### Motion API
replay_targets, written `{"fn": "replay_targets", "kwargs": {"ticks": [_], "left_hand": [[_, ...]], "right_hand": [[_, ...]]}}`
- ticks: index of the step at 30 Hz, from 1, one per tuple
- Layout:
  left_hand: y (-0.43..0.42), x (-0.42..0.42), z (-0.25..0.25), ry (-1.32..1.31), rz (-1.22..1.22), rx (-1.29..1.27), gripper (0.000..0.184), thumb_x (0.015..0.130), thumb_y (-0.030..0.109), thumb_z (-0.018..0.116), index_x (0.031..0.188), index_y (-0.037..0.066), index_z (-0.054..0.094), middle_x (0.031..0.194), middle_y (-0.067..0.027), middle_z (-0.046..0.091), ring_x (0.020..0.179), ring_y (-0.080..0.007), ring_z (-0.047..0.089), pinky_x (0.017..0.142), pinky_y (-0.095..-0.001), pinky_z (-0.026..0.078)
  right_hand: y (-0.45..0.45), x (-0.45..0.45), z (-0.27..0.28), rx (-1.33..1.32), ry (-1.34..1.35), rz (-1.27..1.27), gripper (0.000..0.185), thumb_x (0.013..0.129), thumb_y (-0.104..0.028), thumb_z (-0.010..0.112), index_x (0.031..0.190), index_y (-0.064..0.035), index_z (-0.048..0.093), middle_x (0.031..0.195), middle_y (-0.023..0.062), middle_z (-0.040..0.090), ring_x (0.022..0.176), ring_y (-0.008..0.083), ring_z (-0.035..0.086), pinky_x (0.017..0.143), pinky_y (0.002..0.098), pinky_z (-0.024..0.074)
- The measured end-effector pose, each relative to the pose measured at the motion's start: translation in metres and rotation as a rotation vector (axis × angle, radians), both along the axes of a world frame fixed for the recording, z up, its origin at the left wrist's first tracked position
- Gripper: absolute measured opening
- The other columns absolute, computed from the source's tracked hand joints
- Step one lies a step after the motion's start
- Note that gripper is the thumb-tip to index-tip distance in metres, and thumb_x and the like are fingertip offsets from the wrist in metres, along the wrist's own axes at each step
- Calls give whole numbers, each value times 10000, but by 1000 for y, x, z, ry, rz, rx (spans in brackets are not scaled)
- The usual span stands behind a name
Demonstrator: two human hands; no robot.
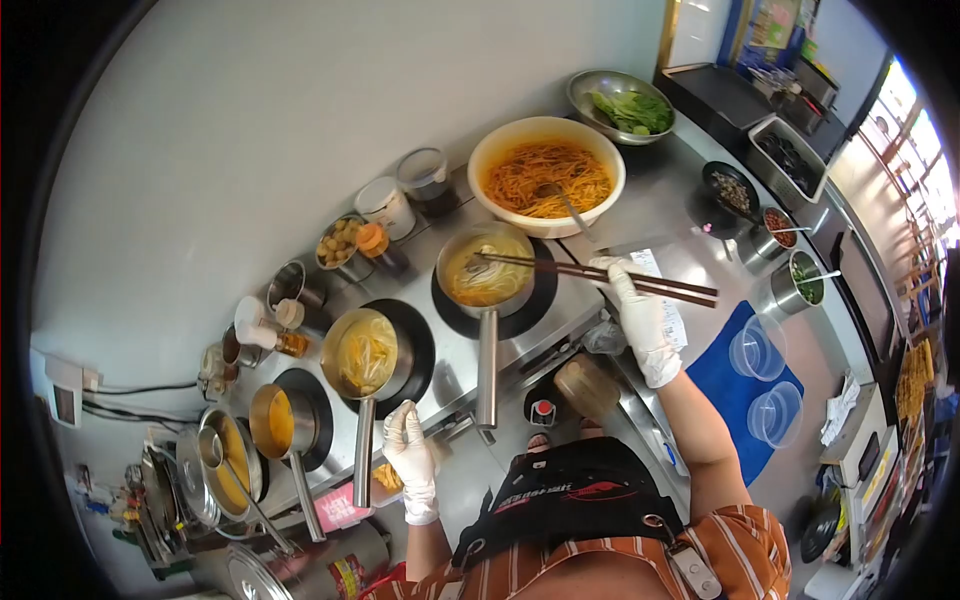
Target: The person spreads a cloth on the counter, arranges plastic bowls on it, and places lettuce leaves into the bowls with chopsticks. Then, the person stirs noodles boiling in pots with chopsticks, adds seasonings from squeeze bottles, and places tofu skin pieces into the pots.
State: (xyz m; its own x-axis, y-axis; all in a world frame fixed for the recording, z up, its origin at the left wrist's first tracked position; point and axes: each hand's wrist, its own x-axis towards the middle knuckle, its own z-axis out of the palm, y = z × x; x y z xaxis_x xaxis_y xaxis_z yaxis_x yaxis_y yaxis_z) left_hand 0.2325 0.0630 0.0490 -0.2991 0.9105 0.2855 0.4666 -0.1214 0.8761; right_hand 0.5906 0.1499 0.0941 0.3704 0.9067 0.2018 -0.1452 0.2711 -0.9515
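Observation:
My right hand (642,322), in a white glove, grips long dark chopsticks (590,270). Their tips reach into the right saucepan (460,262), which holds noodles in yellowish broth. My left hand (410,460), also gloved, is closed with its fingers pressed together, and nothing shows in them. It is beside the steel handle of the middle saucepan (366,440), apart from it as far as I can see. Noodles in broth (366,358) fill that saucepan too. Farther left, a smaller saucepan (268,420) contains orange-yellow liquid.
Behind the burners stand a large bowl (478,150) of orange shredded food with a ladle and a steel bowl (583,95) of greens. Clear plastic cups (775,415) rest on a blue mat (700,385) at right. Bottles and jars (380,205) line the wall. A pot with a ladle (222,470) sits far left.

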Motion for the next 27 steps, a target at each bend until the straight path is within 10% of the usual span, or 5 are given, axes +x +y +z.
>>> {"fn": "replay_targets", "kwargs": {"ticks": [13,17,19,24,27], "left_hand": [[16,83,9,-116,-282,-52,181,951,75,526,1057,-20,638,972,-76,625,911,-174,611,829,-283,495],[8,119,10,-328,-504,-278,369,995,256,467,1203,-34,562,1066,-123,639,977,-207,600,909,-338,459],[-1,141,20,-457,-636,-261,497,1006,334,411,1338,-35,419,1199,-150,574,1107,-247,546,981,-371,414],[-9,167,19,-730,-592,-447,517,1008,376,316,1308,-32,420,1226,-148,533,1102,-243,531,982,-386,415],[-17,169,18,-749,-693,-561,509,1006,377,282,1232,-28,492,1206,-153,542,1081,-248,539,970,-382,425]], "right_hand": [[-42,-4,-62,-176,1041,-42,154,928,-38,506,1030,61,567,967,146,634,905,239,645,876,328,544],[-83,-43,-32,-230,144,170,155,904,11,548,1057,32,566,976,107,645,906,153,633,849,245,525],[-89,-70,-67,-176,1182,382,209,967,-126,439,1077,29,525,1082,184,584,1053,230,584,944,312,485],[-125,-107,-72,-86,2032,640,240,953,-154,438,1110,20,490,1152,142,526,1134,253,509,1055,364,390],[-148,-104,-57,-240,1591,353,251,949,-124,403,1140,26,469,1157,124,515,1136,207,485,1045,322,371]]}}
